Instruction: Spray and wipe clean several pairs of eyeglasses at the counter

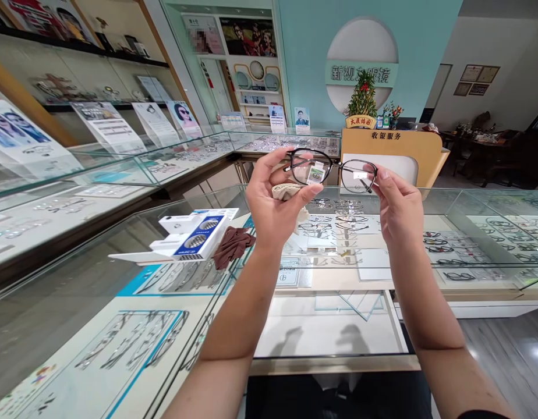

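A pair of black-rimmed eyeglasses [336, 164] is held up at chest height above the glass counter, lenses facing me. My left hand [275, 201] is closed on the left end of the frame, with a beige cloth [286, 191] tucked in the same palm. At the opposite rim, my right hand [399, 201] pinches the frame between thumb and fingers. A small white and green sticker [316, 173] shows on the left lens, and a pale mark or reflection shows on the right one.
Below my hands, a drawer [330, 343] stands pulled out with glass panes in it. A brown cloth [234, 247] and white-blue box [199, 235] lie on the left glass counter. Glasses fill the display cases. Behind is a wooden cashier desk [430, 157].
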Tool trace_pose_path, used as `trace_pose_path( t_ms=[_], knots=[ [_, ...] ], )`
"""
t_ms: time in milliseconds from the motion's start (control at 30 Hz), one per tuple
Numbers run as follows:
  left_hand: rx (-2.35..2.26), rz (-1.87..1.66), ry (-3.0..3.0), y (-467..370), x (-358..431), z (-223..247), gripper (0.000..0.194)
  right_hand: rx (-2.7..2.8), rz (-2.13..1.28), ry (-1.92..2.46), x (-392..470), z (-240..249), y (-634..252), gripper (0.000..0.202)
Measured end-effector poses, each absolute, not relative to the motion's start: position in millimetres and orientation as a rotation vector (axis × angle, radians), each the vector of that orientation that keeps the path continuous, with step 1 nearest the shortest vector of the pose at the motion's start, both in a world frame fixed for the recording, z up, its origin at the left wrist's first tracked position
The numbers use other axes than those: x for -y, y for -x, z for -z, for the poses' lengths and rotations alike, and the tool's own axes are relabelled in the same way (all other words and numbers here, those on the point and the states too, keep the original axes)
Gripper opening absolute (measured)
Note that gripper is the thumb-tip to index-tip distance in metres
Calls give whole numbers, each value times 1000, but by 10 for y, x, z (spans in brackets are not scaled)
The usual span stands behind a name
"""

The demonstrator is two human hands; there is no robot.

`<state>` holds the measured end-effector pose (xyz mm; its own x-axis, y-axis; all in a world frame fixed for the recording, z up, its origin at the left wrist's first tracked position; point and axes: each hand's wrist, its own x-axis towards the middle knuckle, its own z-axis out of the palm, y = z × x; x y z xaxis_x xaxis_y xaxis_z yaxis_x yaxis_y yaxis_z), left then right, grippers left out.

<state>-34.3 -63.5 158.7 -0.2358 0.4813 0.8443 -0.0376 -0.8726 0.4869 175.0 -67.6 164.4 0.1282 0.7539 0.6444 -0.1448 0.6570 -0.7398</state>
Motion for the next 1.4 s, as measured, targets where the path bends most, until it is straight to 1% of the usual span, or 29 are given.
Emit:
trace_pose_path(
  t_ms=[133,267,367,467,567,633,733,1000,1133,1233,1300,1333,1400],
  knots=[
    [-535,-2105,-1605,328,690,-1615,72,1306,-712,594,653,-1630,-1756,34],
    [-571,-1966,-1426,363,726,-1661,74,1390,-743,555,635,-1628,-1777,46],
    [-578,-1704,-1296,384,749,-1706,66,1553,-689,473,634,-1640,-1781,48],
    [-558,-1417,-1196,347,774,-1730,52,1744,-452,463,656,-1656,-1768,52],
    [-529,-1230,-1062,266,760,-1714,38,1843,-239,446,679,-1658,-1751,45],
    [-521,-1119,-950,217,716,-1688,35,1870,-169,429,681,-1650,-1743,39],
    [-525,-994,-839,186,630,-1637,35,1882,-133,454,667,-1638,-1732,36],
    [-567,-927,-931,330,585,-1426,38,1840,-362,557,613,-1631,-1646,30],
    [-626,-942,-948,378,618,-1277,49,1838,-424,540,530,-1539,-1516,34],
    [-740,-1026,-952,433,583,-1062,63,1806,-506,533,435,-1459,-1458,38],
    [-864,-1136,-975,505,510,-865,68,1786,-571,556,339,-1410,-1466,41],
    [-941,-1183,-993,548,459,-760,67,1788,-596,587,275,-1386,-1481,42],
    [-1142,-1241,-1052,627,338,-554,60,1829,-615,684,113,-1336,-1516,42]
  ],
)
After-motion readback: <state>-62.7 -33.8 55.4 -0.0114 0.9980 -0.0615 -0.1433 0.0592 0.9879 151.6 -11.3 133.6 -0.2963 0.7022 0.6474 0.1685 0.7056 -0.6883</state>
